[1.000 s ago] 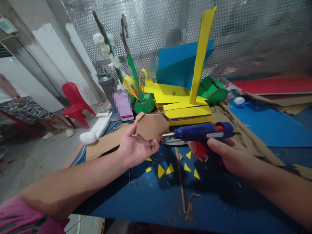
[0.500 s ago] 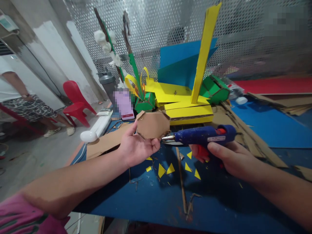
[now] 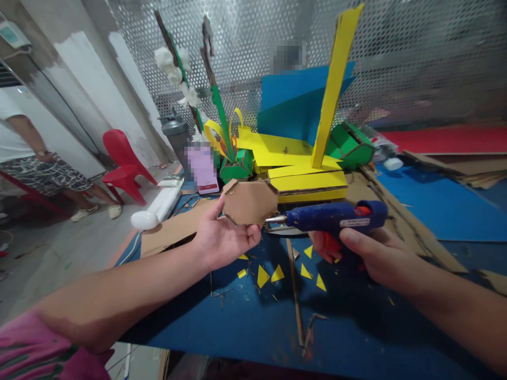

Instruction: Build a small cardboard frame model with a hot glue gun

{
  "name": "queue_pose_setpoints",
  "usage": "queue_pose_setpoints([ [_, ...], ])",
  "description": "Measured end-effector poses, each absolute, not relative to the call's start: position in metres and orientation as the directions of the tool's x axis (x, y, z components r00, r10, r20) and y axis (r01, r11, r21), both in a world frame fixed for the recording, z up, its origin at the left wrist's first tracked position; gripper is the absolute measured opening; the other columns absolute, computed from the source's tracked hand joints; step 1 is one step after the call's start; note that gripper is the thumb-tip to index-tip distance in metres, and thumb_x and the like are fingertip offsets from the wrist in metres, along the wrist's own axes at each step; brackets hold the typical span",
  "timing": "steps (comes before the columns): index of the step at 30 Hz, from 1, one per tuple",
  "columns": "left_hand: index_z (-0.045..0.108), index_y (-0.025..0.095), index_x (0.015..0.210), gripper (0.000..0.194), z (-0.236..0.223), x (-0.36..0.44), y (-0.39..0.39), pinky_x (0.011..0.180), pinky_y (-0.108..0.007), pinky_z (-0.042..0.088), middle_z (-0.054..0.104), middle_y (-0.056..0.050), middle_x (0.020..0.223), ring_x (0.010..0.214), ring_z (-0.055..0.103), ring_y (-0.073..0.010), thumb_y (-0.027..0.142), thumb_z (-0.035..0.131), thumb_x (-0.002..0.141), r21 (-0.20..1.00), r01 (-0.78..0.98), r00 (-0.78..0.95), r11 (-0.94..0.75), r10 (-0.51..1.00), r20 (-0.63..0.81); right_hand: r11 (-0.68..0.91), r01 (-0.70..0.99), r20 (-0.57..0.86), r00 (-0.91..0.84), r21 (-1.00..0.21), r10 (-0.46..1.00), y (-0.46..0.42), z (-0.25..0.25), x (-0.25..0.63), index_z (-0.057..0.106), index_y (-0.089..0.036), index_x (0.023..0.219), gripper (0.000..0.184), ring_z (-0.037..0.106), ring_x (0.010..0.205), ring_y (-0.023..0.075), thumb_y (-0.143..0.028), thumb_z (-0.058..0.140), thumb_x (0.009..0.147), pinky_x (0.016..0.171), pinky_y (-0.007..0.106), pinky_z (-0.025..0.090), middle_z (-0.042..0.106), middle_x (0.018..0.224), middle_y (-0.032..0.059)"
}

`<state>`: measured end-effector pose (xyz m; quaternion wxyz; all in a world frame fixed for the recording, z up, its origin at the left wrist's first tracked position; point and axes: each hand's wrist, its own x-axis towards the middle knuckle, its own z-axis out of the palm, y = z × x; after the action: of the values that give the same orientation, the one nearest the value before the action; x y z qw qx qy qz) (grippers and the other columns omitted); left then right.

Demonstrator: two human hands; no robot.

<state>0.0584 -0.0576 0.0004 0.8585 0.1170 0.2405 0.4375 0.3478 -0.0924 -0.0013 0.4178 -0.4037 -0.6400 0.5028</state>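
Observation:
My left hand (image 3: 225, 240) is closed around the lower left of a brown cardboard box (image 3: 251, 203) with cut corners, its thumb on the left side and its fingers underneath. A blue glue gun (image 3: 322, 217) with a red trigger is gripped in my right hand (image 3: 368, 253). The metal nozzle points left and is at the box's lower right corner; whether it touches cannot be made out. Below the hands, several yellow paper scraps (image 3: 278, 273) and a thin cardboard strip (image 3: 295, 295) lie on the blue table (image 3: 245, 330).
Behind the box stand a yellow cardboard piece (image 3: 307, 184) with a tall upright strip, a green pot (image 3: 236, 166) with stems, and a phone (image 3: 201, 168). A cardboard sheet (image 3: 170, 229) lies at left. A person (image 3: 43, 153) is by a red chair (image 3: 122, 169).
The glue gun and my right hand have shifted very slightly to the right, the nozzle along the box's lower right corner. My left hand still holds the box in nearly the same place.

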Motion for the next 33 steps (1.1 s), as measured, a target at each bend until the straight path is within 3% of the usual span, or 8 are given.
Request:
queue_pose_setpoints([
  [9, 0.061, 0.025, 0.154, 0.055, -0.004, 0.058, -0.055, 0.075, -0.035, 0.062, 0.077, -0.015, 0.127, 0.099, 0.074, -0.0269, 0.047, 0.059, 0.103, 0.405, -0.711, 0.512, 0.575, 0.818, -0.262, 0.121, 0.152, 0.073, -0.293, -0.981, 0.953, -0.095, -0.001, 0.342, 0.074, -0.024, 0.071, 0.073, 0.056, 0.058, 0.0186, -0.096, 0.075, 0.076, 0.057, 0.036, 0.049, 0.066, 0.066, 0.0029],
  [20, 0.063, 0.024, 0.148, 0.051, -0.005, 0.055, -0.055, 0.077, -0.035, 0.062, 0.078, -0.015, 0.121, 0.098, 0.075, -0.0274, 0.047, 0.06, 0.103, 0.398, -0.698, 0.53, 0.595, 0.803, -0.272, 0.142, 0.161, 0.087, -0.309, -0.977, 0.947, -0.093, -0.002, 0.347, 0.081, -0.023, 0.079, 0.072, 0.057, 0.06, 0.0206, -0.094, 0.072, 0.081, 0.053, 0.034, 0.045, 0.066, 0.066, 0.0048],
  [28, 0.063, 0.02, 0.146, 0.051, 0.0, 0.057, -0.056, 0.075, -0.033, 0.062, 0.077, -0.016, 0.117, 0.086, 0.071, -0.0237, 0.049, 0.056, 0.105, 0.397, -0.684, 0.538, 0.612, 0.791, -0.291, 0.142, -0.038, 0.146, -0.342, -0.989, 0.928, -0.088, -0.017, 0.354, 0.08, -0.025, 0.086, 0.054, 0.06, 0.067, 0.0221, -0.077, 0.073, 0.094, 0.064, 0.039, 0.053, 0.068, 0.074, 0.0048],
  [33, 0.064, 0.02, 0.145, 0.049, 0.003, 0.058, -0.058, 0.074, -0.033, 0.062, 0.076, -0.015, 0.116, 0.089, 0.072, -0.0245, 0.049, 0.052, 0.108, 0.405, -0.688, 0.517, 0.603, 0.798, -0.309, 0.105, 0.034, 0.089, -0.31, -0.994, 0.947, -0.093, -0.011, 0.348, 0.084, -0.024, 0.081, 0.064, 0.06, 0.063, 0.0214, -0.088, 0.077, 0.082, 0.057, 0.036, 0.049, 0.072, 0.073, 0.0075],
])
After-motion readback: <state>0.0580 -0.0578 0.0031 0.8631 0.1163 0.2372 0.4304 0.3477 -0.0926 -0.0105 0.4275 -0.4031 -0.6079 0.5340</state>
